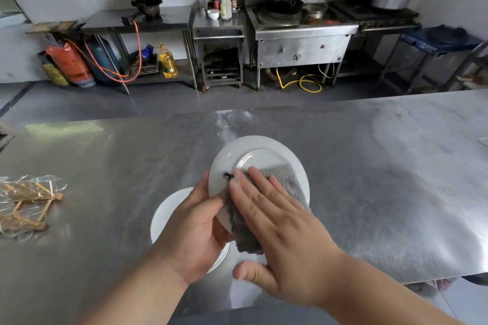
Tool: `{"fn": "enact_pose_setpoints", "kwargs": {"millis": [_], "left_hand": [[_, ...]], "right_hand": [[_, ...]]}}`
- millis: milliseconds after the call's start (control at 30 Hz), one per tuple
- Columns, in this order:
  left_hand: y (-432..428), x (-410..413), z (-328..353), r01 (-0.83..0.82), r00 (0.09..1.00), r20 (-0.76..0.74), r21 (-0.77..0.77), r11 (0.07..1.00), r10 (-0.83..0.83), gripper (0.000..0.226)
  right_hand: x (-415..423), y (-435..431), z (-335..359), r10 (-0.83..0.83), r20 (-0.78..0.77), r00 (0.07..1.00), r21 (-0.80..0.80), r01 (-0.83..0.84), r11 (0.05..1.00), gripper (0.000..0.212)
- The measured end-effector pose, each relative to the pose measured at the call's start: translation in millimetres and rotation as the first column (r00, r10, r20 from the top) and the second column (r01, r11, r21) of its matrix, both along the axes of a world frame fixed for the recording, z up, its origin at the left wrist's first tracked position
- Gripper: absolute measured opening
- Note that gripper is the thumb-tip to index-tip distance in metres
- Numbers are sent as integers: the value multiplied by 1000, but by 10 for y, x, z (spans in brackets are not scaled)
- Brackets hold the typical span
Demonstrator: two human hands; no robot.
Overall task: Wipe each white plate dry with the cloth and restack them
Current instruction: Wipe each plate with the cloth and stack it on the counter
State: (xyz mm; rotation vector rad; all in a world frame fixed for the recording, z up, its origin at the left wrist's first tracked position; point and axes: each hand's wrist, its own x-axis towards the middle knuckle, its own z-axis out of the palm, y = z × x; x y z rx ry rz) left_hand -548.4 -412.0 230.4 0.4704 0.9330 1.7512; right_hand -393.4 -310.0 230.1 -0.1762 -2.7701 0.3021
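A white plate (253,150) is held tilted above the steel table, its underside and foot ring facing me. My left hand (195,229) grips its near left rim, thumb over the edge. My right hand (277,232) lies flat with straight fingers on a grey cloth (282,177), pressing it against the plate. A small black loop (227,175) of the cloth shows beside my fingertips. Beneath my left hand a stack of white plates (169,208) rests on the table, mostly hidden.
The steel table (369,179) stretches wide on both sides. A clear packet with brown sticks (26,200) lies at the left edge. Beyond the table are a floor gap, steel counters, a wok stove (298,31) and gas cylinders (74,66).
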Motion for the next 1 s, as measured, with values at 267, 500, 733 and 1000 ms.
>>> {"fn": "enact_pose_setpoints", "kwargs": {"millis": [267,500,733,1000], "left_hand": [[-50,-80,55,21,1000,-11,73,997,-21,48],[-88,105,-60,94,995,23,69,993,-96,49],[-120,91,-40,168,980,-120,39,985,-162,55],[-137,-35,-25,237,960,-153,4,971,-234,52]], "right_hand": [[-11,297,62,-220,51,974,-89,224,971,101],[-30,3,45,38,12,999,-45,-37,998,100],[-338,552,349,-83,25,996,-58,84,995,91],[-211,334,182,-65,-12,998,16,65,998,96]]}}
